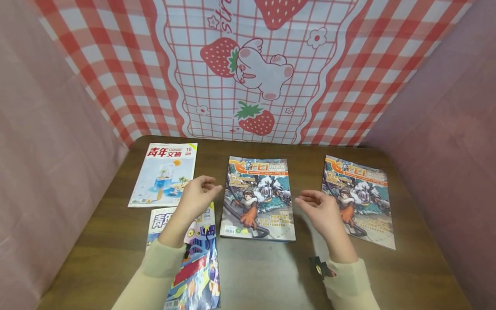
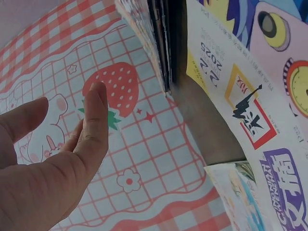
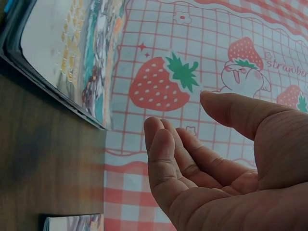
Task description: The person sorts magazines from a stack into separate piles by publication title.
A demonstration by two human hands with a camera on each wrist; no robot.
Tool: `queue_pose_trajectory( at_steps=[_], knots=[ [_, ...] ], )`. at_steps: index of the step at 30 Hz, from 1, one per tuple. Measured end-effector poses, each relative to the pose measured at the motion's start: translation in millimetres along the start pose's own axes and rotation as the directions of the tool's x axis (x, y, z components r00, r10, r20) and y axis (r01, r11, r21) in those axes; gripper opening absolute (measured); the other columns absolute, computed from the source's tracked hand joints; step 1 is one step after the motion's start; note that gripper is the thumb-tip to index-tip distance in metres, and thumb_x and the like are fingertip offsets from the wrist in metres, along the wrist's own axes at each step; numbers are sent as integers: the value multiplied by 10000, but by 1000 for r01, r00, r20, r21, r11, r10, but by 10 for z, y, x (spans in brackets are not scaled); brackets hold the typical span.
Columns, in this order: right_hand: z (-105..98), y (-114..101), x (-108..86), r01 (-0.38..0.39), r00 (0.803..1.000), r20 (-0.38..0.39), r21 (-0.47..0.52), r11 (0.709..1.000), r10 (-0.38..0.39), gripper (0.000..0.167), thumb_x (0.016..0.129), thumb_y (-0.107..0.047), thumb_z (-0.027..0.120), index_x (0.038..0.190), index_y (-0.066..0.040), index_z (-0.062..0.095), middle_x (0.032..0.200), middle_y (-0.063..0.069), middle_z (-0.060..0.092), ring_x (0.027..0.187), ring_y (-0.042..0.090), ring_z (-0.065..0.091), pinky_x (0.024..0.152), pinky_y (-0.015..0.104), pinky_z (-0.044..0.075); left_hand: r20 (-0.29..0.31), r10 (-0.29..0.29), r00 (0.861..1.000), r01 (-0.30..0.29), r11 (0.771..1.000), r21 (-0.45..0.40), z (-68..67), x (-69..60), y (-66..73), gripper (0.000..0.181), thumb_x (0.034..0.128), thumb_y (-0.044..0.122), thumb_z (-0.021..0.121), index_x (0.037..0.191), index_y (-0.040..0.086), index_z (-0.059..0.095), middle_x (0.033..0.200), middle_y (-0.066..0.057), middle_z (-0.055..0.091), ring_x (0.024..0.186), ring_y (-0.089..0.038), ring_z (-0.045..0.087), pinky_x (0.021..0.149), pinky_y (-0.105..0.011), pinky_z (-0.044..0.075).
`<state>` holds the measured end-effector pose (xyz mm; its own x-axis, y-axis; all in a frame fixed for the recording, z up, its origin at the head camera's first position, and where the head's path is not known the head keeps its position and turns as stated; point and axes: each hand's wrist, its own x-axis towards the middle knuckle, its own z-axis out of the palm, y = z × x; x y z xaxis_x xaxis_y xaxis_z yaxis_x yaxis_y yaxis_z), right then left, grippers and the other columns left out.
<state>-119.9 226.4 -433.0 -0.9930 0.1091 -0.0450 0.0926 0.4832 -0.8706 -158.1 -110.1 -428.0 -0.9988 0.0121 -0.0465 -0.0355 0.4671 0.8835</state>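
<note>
A magazine (image 1: 257, 202) with an orange FEI title lies in the middle of the brown table, and its layered edge shows in the right wrist view. Just left of it hovers my left hand (image 1: 199, 196), fingers loosely bent and holding nothing. On its other side my right hand (image 1: 319, 211) is raised, also holding nothing, with thumb and fingers apart. Beyond the right hand lies a second magazine (image 1: 364, 206) with the same cover, partly hidden by that hand. Under the left forearm is a colourful magazine (image 1: 201, 267), partly covered by the sleeve.
At the back left lies a white magazine (image 1: 164, 168) with an ice-pop picture. The wooden table (image 1: 255, 275) meets a strawberry-print cloth (image 1: 255, 86) behind it. Pinkish curtains (image 1: 58, 129) hang at both sides. A small dark object (image 1: 320, 268) sits at the right cuff.
</note>
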Motion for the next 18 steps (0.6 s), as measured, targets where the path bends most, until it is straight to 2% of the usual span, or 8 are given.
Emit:
queue_pose_trajectory(
  at_steps=[3, 7, 14, 18],
  knots=[
    [17, 18, 10, 3, 1000, -1, -4, 1000, -3, 384, 948, -198, 746, 1238, 42, 669, 1133, 180, 711, 1068, 314, 679, 851, 264, 532, -6, -6, 1000, 6, 1000, 17, 5, -4, -11, 392, 950, 189, 718, 1239, -62, 632, 1039, -157, 685, 928, -290, 671, 788, -406, 580],
    [20, 17, 19, 1, 1000, 3, -15, 1000, -1, 386, 955, -205, 739, 1246, 39, 667, 1141, 177, 709, 1077, 316, 676, 899, 382, 538, -6, -12, 1000, 12, 999, 31, 4, -11, -6, 401, 953, 194, 715, 1242, -69, 629, 1064, -172, 682, 949, -309, 669, 806, -425, 574],
    [32, 14, 39, 4, 1000, 15, -11, 1000, -4, 391, 957, -196, 735, 1257, 42, 658, 1154, 183, 704, 1082, 321, 671, 906, 399, 540, 0, -12, 1000, 12, 1000, 29, 27, 17, -18, 398, 953, 179, 714, 1239, -84, 627, 1082, -183, 677, 970, -324, 664, 823, -439, 568],
    [38, 32, 71, -9, 1000, 15, -8, 1000, 9, 411, 955, -218, 736, 1264, 42, 656, 1158, 182, 701, 1085, 319, 667, 886, 372, 545, -9, 13, 1000, -13, 1000, 28, 41, 72, -39, 401, 942, 163, 719, 1228, -102, 627, 1063, -189, 683, 973, -332, 665, 832, -443, 565]
  ],
)
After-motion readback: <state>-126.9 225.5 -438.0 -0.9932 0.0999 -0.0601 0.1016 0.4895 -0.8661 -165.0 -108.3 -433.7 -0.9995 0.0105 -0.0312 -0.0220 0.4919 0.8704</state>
